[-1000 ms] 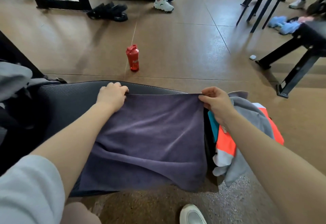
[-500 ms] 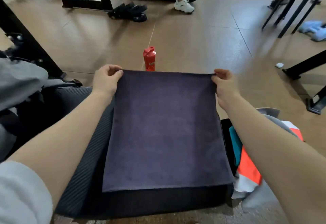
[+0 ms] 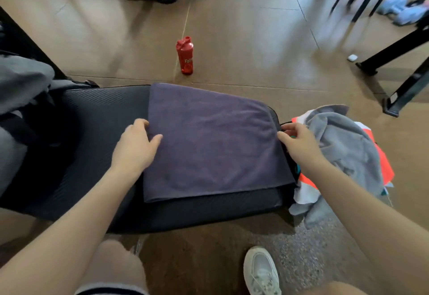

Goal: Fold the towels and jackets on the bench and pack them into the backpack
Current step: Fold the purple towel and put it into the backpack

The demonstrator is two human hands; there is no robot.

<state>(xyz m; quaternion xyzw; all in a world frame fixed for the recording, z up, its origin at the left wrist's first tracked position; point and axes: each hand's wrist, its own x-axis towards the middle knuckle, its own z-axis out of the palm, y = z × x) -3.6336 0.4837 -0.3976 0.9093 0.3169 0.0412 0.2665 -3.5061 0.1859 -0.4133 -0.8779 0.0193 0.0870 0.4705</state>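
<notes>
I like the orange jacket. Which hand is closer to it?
Right. The right hand sits at the towel's edge, just beside the orange jacket; the left hand is across the towel.

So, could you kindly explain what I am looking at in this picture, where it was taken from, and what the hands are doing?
There is no machine here. A person wears a wide-angle camera on the head, so you look down along both bare arms. In front lies a black padded bench, and on it a purple towel, folded over and lying flat. The left hand rests on the towel's left edge, with its thumb on the cloth. The right hand is at the towel's right edge; whether it has a grip on the cloth I cannot tell. Right of the bench is a heap of clothes, a grey jacket over something orange and white. On the floor beyond stands a red bottle. A grey and black bundle at the far left may be the backpack, but I cannot be sure.
</notes>
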